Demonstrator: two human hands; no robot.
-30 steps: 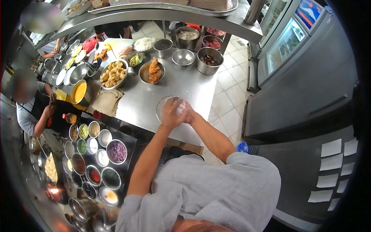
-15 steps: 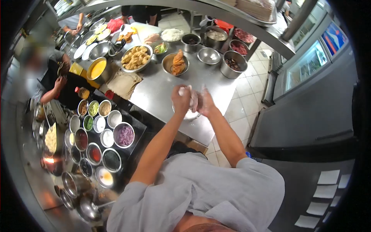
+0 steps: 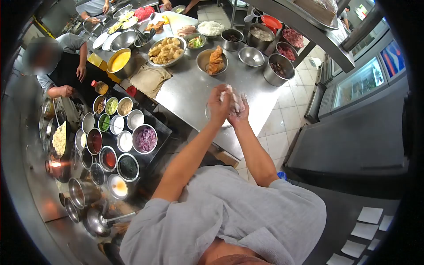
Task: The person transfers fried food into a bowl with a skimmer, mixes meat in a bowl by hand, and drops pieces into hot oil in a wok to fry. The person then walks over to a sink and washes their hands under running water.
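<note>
At far left, a co-worker (image 3: 66,62) is standing beside the cooking area. Nearer, a bowl of chopped purple onion (image 3: 145,139) is sitting among small containers of ingredients. A pot of yellow liquid (image 3: 119,61) is standing just left of a folded cloth (image 3: 150,80), and a bowl of golden pieces (image 3: 166,52) is resting beyond the cloth on the steel worktop (image 3: 181,95). Farther right, an orange-brown piece (image 3: 215,61) is lying in its own bowl. Below it, the left hand (image 3: 218,106) is curling its grip around the white-coated lump (image 3: 234,100), and the right hand (image 3: 240,115) is cupping the lump from the right, its fingers dusted white. Both hands are holding it above a shallow bowl (image 3: 209,113), which they are partly hiding. Beyond them to the right, a steel bowl (image 3: 251,57) is sitting near a pot of dark pieces (image 3: 278,73).
</note>
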